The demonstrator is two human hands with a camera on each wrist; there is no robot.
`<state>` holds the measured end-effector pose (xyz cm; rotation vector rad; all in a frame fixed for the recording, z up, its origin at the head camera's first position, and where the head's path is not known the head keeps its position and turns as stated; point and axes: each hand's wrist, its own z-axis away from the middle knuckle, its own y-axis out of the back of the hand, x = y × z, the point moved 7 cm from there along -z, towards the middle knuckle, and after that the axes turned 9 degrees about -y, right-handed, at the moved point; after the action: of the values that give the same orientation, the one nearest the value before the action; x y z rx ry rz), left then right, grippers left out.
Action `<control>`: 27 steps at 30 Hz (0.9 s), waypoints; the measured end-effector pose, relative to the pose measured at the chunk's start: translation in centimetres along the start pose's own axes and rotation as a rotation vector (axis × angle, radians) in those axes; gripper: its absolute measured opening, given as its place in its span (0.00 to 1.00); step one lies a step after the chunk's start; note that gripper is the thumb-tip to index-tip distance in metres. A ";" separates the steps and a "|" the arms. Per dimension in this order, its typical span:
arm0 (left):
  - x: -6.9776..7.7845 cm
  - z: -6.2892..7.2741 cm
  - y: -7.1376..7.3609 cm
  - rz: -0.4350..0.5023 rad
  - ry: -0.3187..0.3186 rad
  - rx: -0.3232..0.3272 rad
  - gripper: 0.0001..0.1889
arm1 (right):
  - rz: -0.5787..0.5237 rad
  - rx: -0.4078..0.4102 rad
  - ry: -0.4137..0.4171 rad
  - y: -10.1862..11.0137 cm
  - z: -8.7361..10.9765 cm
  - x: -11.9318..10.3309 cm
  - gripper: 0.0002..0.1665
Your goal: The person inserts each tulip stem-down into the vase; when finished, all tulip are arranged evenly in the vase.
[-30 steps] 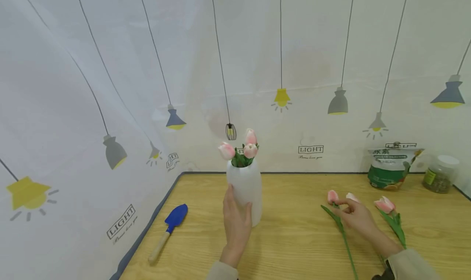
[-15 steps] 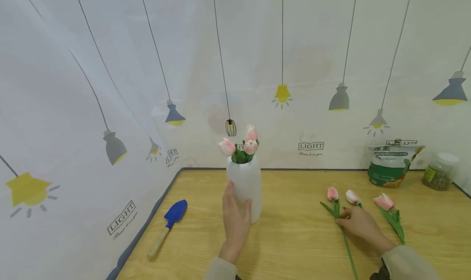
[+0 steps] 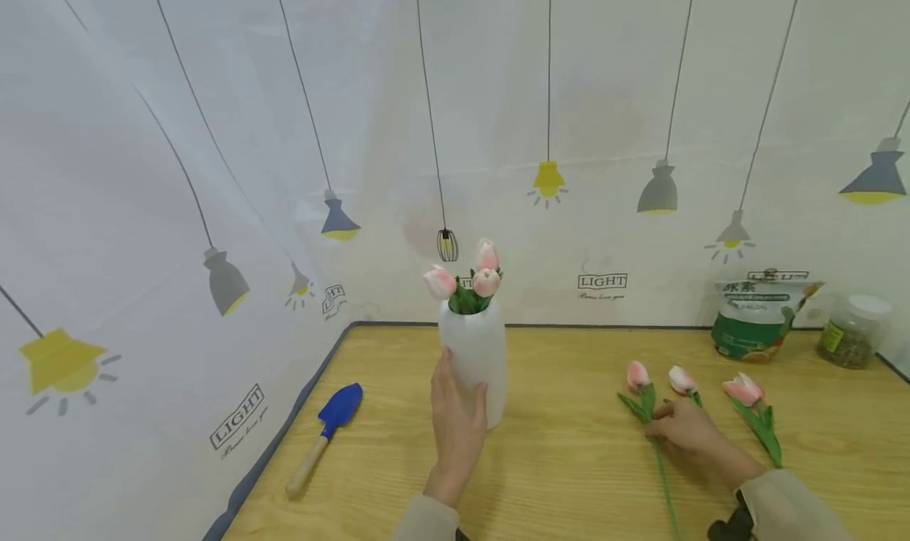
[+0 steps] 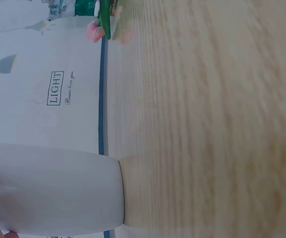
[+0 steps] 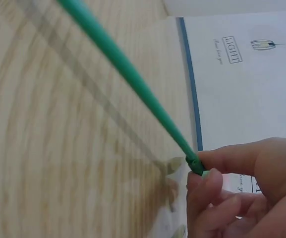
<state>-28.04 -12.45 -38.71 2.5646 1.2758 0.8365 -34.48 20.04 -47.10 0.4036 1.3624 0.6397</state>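
Note:
A white vase (image 3: 490,367) stands upright on the wooden table, with several pink-and-white tulips (image 3: 486,282) in its mouth. My left hand (image 3: 456,438) grips the vase from the near left side, thumb and fingers on its wall. In the left wrist view the vase (image 4: 58,191) has its base on the table. To the right, my right hand (image 3: 690,430) pinches a pink tulip (image 3: 637,376) just below its leaves. In the right wrist view, thumb and finger hold its green stem (image 5: 133,77), which casts a shadow on the table. The other fingers are curled.
Two more tulips lie to the right: a pale one (image 3: 682,380) partly behind the right hand, and a pink one (image 3: 743,388). A pouch (image 3: 753,332) and a lidded jar (image 3: 853,336) stand at the back right. A blue trowel (image 3: 334,418) lies left.
My right hand has moved from just under the tulip's head down to its stem, now pinching it. The tulip has shifted slightly left. My left hand stays on the vase.

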 end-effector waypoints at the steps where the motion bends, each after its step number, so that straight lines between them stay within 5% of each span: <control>1: 0.0 0.0 0.0 0.001 -0.002 0.003 0.40 | -0.028 -0.010 0.012 0.0 0.1 -0.3 0.23; 7: 0.1 -0.1 0.1 0.010 -0.013 0.017 0.40 | -0.151 -0.007 0.056 0.4 0.3 -3.7 0.27; 14: 0.1 0.0 -0.1 0.008 0.014 0.011 0.40 | -0.302 0.110 0.133 2.1 1.3 -11.9 0.29; 27: -0.1 0.1 -0.2 0.012 -0.002 0.020 0.40 | -0.927 0.200 0.620 6.9 7.1 -29.5 0.14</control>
<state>-28.14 -12.43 -38.89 2.5902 1.2755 0.8270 -31.18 7.27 -18.94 -0.3189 1.9924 -0.1761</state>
